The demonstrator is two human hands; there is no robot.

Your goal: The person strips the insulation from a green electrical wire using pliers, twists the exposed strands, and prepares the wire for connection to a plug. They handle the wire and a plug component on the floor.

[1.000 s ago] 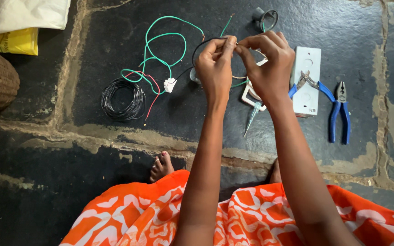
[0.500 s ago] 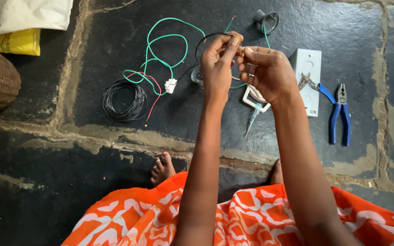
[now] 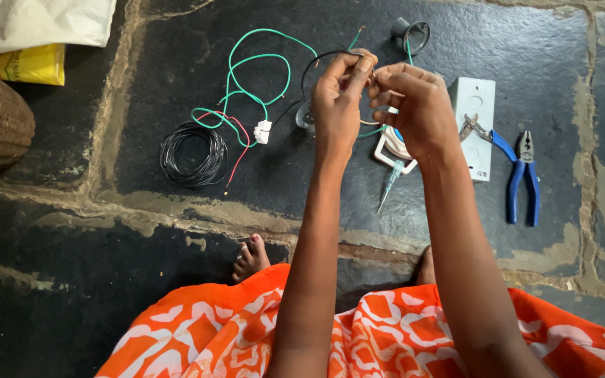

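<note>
The black wire [image 3: 316, 61] arcs up from the stone floor [image 3: 141, 231] near a small round fitting at about 8 o'clock of the left hand [image 3: 337, 105], and its free end sits pinched between both hands, raised above the floor at the upper middle of the view. It looks thin, light and springy: it holds its loop on its own, so it probably bends easily yet wants to spring back, and the insulation may be a little slick. The best hold is judged to be close to the bare end, where little length can flex. The left hand has thumb and forefinger closed on the wire tip, other fingers curled loosely. The right hand [image 3: 418, 105], touching the left at the fingertips, is also closed in a pinch on the same end; whether it holds a stripped strand cannot be told. At 3 o'clock lie blue-handled pliers [image 3: 523, 175] and a white switch box [image 3: 476, 112]; at 9 o'clock a green wire [image 3: 257, 59] and a black wire coil [image 3: 192, 152].
</note>
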